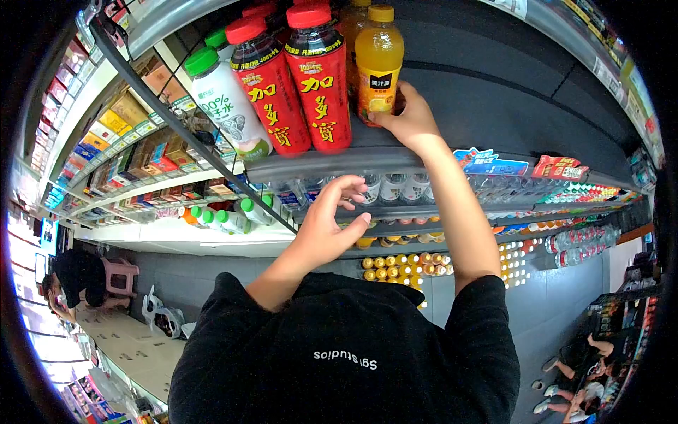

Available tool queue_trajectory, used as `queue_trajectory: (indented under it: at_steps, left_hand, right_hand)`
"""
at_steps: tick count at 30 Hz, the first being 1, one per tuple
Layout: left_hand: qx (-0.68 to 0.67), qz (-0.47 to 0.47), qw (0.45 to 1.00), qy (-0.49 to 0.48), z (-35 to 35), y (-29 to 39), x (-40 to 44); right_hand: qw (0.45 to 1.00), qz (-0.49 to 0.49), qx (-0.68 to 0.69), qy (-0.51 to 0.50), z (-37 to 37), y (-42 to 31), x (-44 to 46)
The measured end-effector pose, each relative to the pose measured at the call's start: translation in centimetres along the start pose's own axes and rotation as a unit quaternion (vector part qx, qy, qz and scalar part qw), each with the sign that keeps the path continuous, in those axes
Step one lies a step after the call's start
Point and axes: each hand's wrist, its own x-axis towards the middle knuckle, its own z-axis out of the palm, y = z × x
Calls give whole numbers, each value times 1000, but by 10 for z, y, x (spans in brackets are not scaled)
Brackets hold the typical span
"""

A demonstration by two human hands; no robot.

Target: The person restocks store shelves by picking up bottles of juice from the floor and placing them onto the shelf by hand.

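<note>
Juice bottle (379, 56) stands upright beside red bottles (321, 92), seemingly on the shelf (494, 106), steadied low by the right hand (418, 126); shifting it calls for a level grip. The left hand (328, 222) is empty, half-curled.

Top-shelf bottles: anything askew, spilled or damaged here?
Nothing clearly stands out. The green-capped white bottle and red bottles look slanted, but the shelf edge curves too, so lens distortion is the likely cause. No spill shows.
</note>
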Motion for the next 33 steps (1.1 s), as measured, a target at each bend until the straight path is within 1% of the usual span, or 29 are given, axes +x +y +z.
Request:
queue_trajectory:
  at_steps: [9,12,19,22,24,28,33]
  left_hand:
    - [-5,-9,1000,3,-1,0,-1]
    - [-8,-12,1000,4,-2,-1,-1]
    - [-6,-9,1000,4,0,0,0]
    - [-5,-3,1000,1,1,0,1]
    - [-9,-8,1000,0,1,1,1]
    - [-2,-7,1000,-4,-1,2,0]
    - [-7,-11,1000,-3,0,1,-2]
  right_hand:
    - [999,-15,30,-23,4,-9,2]
    - [999,-6,43,-33,5,-11,2]
    - [998,-20,53,-13,5,-9,1]
    - [999,-21,23,-19,4,-10,1]
    - [998,-11,57,-33,4,-12,0]
    - [999,-2,36,-35,5,-8,3]
    - [998,-23,61,-25,7,-7,1]
